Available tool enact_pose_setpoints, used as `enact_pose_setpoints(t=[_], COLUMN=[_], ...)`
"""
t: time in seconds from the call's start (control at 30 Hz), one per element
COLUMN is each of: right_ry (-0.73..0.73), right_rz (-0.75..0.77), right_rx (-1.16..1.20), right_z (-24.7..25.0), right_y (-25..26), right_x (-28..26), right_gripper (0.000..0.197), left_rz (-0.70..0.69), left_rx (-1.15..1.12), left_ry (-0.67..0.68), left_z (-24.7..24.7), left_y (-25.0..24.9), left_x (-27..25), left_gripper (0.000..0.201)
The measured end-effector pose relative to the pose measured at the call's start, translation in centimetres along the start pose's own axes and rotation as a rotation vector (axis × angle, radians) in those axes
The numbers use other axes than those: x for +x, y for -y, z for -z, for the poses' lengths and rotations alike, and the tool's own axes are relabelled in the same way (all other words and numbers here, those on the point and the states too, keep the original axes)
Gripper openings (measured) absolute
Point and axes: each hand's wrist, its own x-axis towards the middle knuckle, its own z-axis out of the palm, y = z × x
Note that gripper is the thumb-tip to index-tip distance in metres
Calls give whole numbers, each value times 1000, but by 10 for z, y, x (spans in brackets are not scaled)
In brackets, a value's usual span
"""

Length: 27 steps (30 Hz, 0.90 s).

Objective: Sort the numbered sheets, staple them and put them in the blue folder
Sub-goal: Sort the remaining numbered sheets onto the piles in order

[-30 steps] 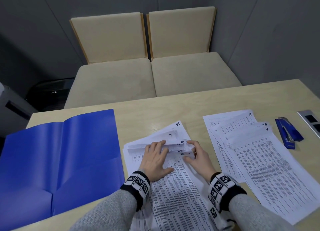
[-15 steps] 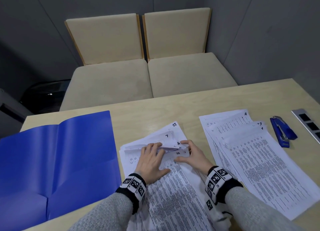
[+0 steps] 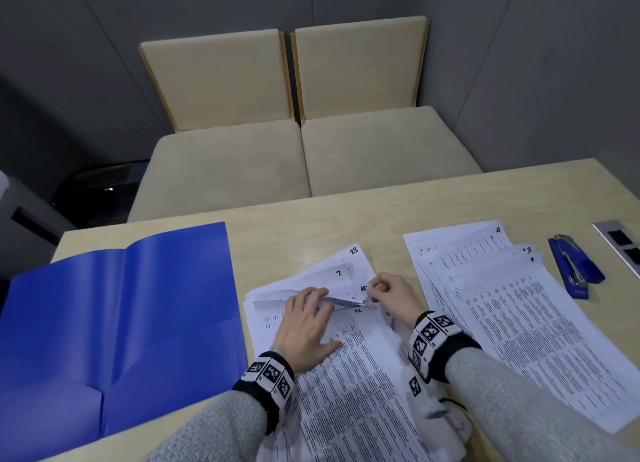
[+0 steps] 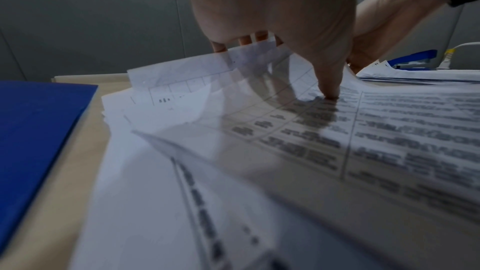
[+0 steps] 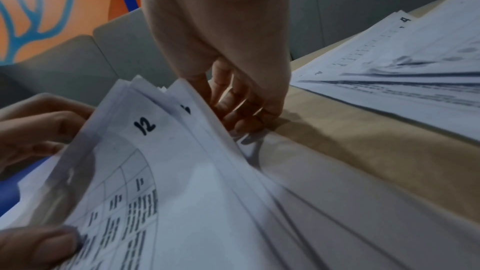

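1. Two piles of numbered sheets lie on the counter (image 3: 311,219): the unsorted pile (image 3: 346,385) at the middle of the near edge, and the sorted pile (image 3: 519,323) just to its right, apart from it, with a strip of bare wood between them.
2. Corner numbers legible on the unsorted pile – 23, 7 and 12; on the sorted pile – 4, 3 and 1.
3. One blue folder (image 3: 114,323) lies spread open to the left of the unsorted pile, its right edge just beside the sheets.
4. One blue stapler (image 3: 573,269) lies beyond the sorted pile, on the far side from the unsorted pile, near a metal socket plate (image 3: 620,243) set into the counter.
5. Left hand (image 3: 306,323): palm down on the unsorted pile, thumb tip pressed on the printed top sheet, fingers (image 4: 244,40) curled round the lifted upper edges of several sheets, so that the grip holds a bent-up sheaf.
6. Right hand (image 3: 391,293): a narrow grip, with curled fingertips (image 5: 241,114) working at the top right corners of the unsorted pile, next to the sheet marked 12; which single sheet it pinches cannot be told.
7. Two beige cushioned seats (image 3: 311,156) stand behind the counter.
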Motion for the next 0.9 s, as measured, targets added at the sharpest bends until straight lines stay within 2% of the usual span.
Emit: enact_pose_setpoints(t=[0.17,0.4,0.57,0.67,0.8,0.9], right_ry=[0,297,197,144,85,93], right_rz=[12,-41,-47,-48,-108,-137], right_rx=[62,289,298,197,184,212], right_z=[2,14,16,15,14,14], right_y=[0,8,2,0,-1,-2], right_x=[0,-20,-19,-17,-14,-15], right_gripper=[10,19,19,11,17,17], left_rz=[3,15,14,17,37,71], left_rx=[-13,-92,-75,-95,-121,-170], left_ry=[25,30,12,66,158,188], left_z=[1,3,0,2,3,6], left_y=[1,1,2,4,7,9], left_x=[-2,0,-1,2,8,13], left_gripper=[57,63,61,66,71,69])
